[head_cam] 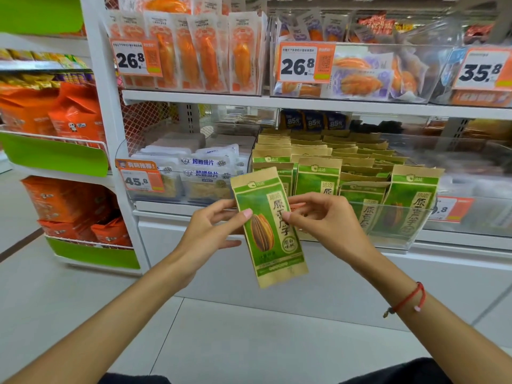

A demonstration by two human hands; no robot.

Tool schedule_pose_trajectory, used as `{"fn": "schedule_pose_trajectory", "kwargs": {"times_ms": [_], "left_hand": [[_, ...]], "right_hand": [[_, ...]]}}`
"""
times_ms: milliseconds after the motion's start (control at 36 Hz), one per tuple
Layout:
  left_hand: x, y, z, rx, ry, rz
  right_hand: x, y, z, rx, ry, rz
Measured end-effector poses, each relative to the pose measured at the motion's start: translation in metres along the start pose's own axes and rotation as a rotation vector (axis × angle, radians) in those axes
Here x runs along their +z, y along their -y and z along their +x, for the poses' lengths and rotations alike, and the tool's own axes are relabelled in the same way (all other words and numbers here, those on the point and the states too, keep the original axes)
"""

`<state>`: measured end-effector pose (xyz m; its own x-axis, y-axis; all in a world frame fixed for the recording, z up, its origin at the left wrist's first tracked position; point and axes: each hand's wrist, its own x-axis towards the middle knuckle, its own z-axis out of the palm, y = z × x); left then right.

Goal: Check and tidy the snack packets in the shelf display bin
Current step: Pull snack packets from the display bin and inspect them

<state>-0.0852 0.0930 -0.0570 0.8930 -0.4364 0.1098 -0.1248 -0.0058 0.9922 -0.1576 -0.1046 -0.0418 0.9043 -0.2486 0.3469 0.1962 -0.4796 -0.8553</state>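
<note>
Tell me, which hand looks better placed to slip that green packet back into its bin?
Probably the right hand: it pinches the green packet on the side facing the clear bin of matching packets; the left hand is farther away.

Both bare forearms reach forward and converge in front of the body. The left hand (pixel 213 231) pinches a packet's (pixel 270 231) left edge, thumb on its front, fingers behind. The right hand (pixel 329 220) pinches the right edge likewise, its fingers curled. A red string bracelet (pixel 410 299) circles the right wrist.
</note>
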Motion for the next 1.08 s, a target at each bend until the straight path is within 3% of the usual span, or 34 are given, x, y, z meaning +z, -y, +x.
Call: {"fn": "schedule_pose_trajectory", "kwargs": {"times_ms": [222, 417, 528, 611, 694, 833, 1083], "left_hand": [[-0.005, 0.0, 0.003, 0.005, -0.114, -0.092], [-0.005, -0.002, -0.001, -0.01, 0.03, -0.017], [-0.001, -0.001, -0.003, -0.022, 0.094, 0.002], [0.002, 0.001, -0.002, -0.075, 0.011, -0.003], [0.005, 0.002, -0.001, -0.145, -0.103, 0.026], [0.015, 0.0, -0.008, -0.2, -0.085, 0.063], [0.014, -0.001, -0.009, -0.219, -0.053, 0.056]], "right_hand": [[0.002, 0.001, -0.001, -0.03, 0.072, -0.046], [0.001, 0.005, -0.001, 0.114, 0.042, 0.043], [0.004, 0.009, -0.004, 0.207, 0.199, 0.199], [0.006, 0.008, -0.004, 0.182, 0.187, 0.164], [0.01, 0.005, -0.005, 0.074, 0.079, -0.024], [0.017, 0.004, -0.009, -0.062, 0.025, -0.195], [0.021, 0.005, -0.01, -0.049, 0.151, -0.131]]}}
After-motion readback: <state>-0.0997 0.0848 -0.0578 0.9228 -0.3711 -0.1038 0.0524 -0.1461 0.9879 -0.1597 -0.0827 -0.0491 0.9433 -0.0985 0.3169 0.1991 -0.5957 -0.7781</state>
